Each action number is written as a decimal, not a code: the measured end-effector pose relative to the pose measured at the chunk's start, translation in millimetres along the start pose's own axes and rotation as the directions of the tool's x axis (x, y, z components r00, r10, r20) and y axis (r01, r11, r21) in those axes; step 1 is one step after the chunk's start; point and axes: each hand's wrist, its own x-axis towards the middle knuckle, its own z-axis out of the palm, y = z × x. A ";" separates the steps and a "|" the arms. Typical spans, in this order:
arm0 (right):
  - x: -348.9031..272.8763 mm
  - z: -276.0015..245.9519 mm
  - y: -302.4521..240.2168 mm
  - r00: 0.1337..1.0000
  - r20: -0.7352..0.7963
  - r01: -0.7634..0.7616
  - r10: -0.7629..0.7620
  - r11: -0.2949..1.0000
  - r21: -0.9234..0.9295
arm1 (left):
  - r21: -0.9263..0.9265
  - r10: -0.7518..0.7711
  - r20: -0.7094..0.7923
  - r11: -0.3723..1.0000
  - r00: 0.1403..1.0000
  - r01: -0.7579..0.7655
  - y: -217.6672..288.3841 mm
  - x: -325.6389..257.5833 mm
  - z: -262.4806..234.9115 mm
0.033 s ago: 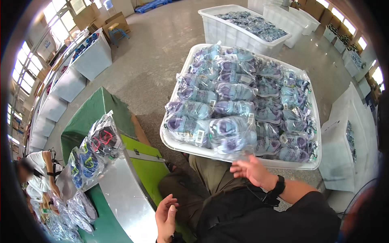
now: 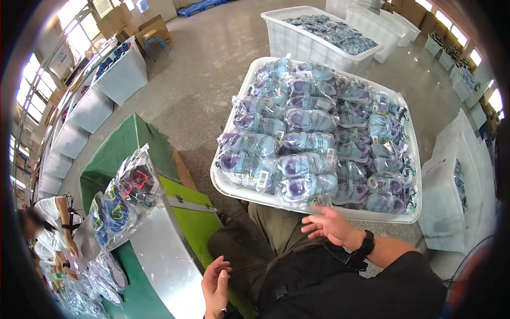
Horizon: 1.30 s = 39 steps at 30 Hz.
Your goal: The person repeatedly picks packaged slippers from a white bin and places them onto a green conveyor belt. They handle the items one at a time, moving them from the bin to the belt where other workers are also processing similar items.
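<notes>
Rows of light-blue and purple shoes in clear plastic bags fill a large white bin (image 2: 416, 175) in front of me. One bagged pair (image 2: 305, 179) lies on top at the near edge. Just short of that pair, my right hand (image 2: 330, 226) hovers by the rim, fingers spread and holding nothing. My left hand (image 2: 217, 284) is low beside the metal tabletop (image 2: 159, 255), its fingers loosely apart with nothing in them. Bagged dark shoes with red laces (image 2: 137, 181) and bagged blue shoes with yellow-green laces (image 2: 111, 212) rest at the table's far end.
A green-covered block (image 2: 125, 141) and a lime-green panel (image 2: 188, 212) stand left of my legs. At far left a co-worker (image 2: 53, 223) reaches over bagged grey shoes (image 2: 106, 276). Another filled white bin (image 2: 287, 45) is behind mine; more bins line both sides.
The bagged pair at the bin's near edge was blurred and now lies sharp and still. My right hand has shifted very slightly; the left has hardly moved.
</notes>
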 end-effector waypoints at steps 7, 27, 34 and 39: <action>36.3 -13.5 -59.9 0.477 0.581 0.609 -0.660 -0.229 -0.760 | 0.026 0.046 -0.216 0.999 0.975 -0.041 0.9 -16.9 -40.0; 108.6 -1.1 -54.8 0.329 0.606 0.546 -0.724 -0.378 -0.748 | 0.524 0.307 -0.590 0.849 0.747 0.065 -25.2 -16.0 -204.1; 77.2 8.5 -69.7 0.370 0.570 0.551 -0.733 -0.321 -0.770 | 0.672 0.483 -0.738 0.586 0.471 0.453 -78.6 0.0 -362.2; 63.4 35.0 -69.5 0.319 0.649 0.546 -0.690 -0.425 -0.721 | 0.380 0.278 -0.912 0.848 0.303 0.369 -110.1 24.2 -459.7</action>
